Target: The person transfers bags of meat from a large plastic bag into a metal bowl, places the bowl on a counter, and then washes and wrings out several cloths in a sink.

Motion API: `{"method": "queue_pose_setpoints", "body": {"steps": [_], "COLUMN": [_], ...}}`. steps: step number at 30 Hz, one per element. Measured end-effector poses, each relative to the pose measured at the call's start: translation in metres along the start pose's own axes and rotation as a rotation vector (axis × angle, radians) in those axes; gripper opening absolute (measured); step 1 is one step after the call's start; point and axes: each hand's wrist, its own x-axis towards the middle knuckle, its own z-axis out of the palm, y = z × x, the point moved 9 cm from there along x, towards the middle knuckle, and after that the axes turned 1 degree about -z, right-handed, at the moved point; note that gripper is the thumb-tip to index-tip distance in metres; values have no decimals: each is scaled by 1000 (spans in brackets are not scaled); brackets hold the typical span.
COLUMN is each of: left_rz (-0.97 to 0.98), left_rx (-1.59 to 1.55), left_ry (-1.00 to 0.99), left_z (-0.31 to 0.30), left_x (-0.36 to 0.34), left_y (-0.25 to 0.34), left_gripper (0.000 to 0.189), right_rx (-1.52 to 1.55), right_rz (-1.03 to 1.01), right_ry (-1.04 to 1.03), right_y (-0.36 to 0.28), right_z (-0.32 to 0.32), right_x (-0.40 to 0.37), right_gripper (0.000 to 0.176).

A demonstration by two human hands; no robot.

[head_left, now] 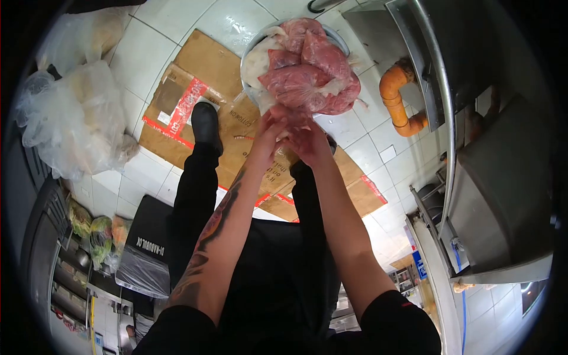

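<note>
A metal basin (339, 40) stands on the tiled floor in front of me, heaped with clear plastic bags of pinkish-red meat (296, 80). A whitish bag (258, 64) lies on the heap's left side. My left hand (272, 137) and my right hand (309, 141) are close together at the near edge of the heap. Both have bent fingers closed on the near end of a plastic bag (290, 115) with pink contents. The fingertips partly hide what lies between them.
Flattened cardboard (236, 157) lies under my shoe (205, 121). Large clear plastic bags (83, 112) sit at the left, with bagged vegetables (102, 234) below them. An orange pipe (391, 97) and a metal rail (445, 89) stand to the right.
</note>
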Motion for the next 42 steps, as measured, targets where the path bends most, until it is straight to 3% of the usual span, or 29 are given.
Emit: {"method": "queue_pose_setpoints", "body": {"steps": [2,3,5,6,7,8,9,10,11,12,14,15,17,20,21,23,24,26,30,32,33,35,36,38,42], "left_rz": [135,128,565,561,615,666,665,796,917,912,834,832,754,681,688,663,672,539,406,503,500,468,466,368,351], "left_rx": [-39,-39,180,176,351,528,525,699,876,874,543,547,766,725,726,723,723,542,491,226,224,20,23,-185,-176], "left_ry": [-15,-17,126,128,166,206,213,387,564,570,229,233,221,314,314,200,205,-86,-21,149,149,19,16,119,113], "left_z": [-8,-11,-19,-21,-25,-27,-28,-26,-22,-21,-17,-25,-33,-32,-36,-38,-39,-36,-73,-84,-75,-48,-42,-50,-51], "left_x": [26,36,39,43,43,43,44,32,19,20,44,59,92,88,91,100,92,79,92,116,128,149,157,167,170], "left_y": [-19,-38,-28,-28,-22,-16,-7,18,39,49,56,50,28,22,21,15,26,30,47,79,93,113,117,114,113], "left_gripper": [46,46,52,52,60,69,69,81,94,94,123,123,140,148,148,148,148,142,127,100,100,71,71,52,48], "right_rx": [-317,-315,-646,-605,-453,-526,-674,-691,-961,-967,-1145,-1144,-795,-847,-842,-786,-700,-851,-1012,-735,-543,-451,-357,-299,-220], "right_rz": [-92,-93,-352,-570,-847,-988,-1142,-1247,-1291,-1288,-1116,-1111,-1190,-1306,-1310,-1015,-993,-874,-974,-739,-707,-738,-768,-753,-860], "right_ry": [-232,-225,194,279,258,337,444,472,561,557,278,274,24,151,146,45,-196,160,237,22,-45,-30,-23,-36,-69], "right_y": [-13,-16,-61,-92,-121,-152,-185,-201,-218,-234,-244,-241,-234,-238,-239,-239,-243,-254,-272,-254,-245,-237,-236,-233,-214], "right_z": [13,9,-29,-47,-72,-80,-96,-78,-70,-69,-39,-29,-8,-23,-15,-9,4,-21,-43,-29,-18,-6,-8,-21,-32], "right_x": [7,5,-3,-6,0,-8,-2,-15,-10,2,53,63,76,92,78,70,67,55,78,93,92,84,83,100,100], "right_gripper": [50,50,36,32,30,28,38,51,64,64,62,62,57,51,51,49,61,61,62,65,62,56,51,46,37]}}
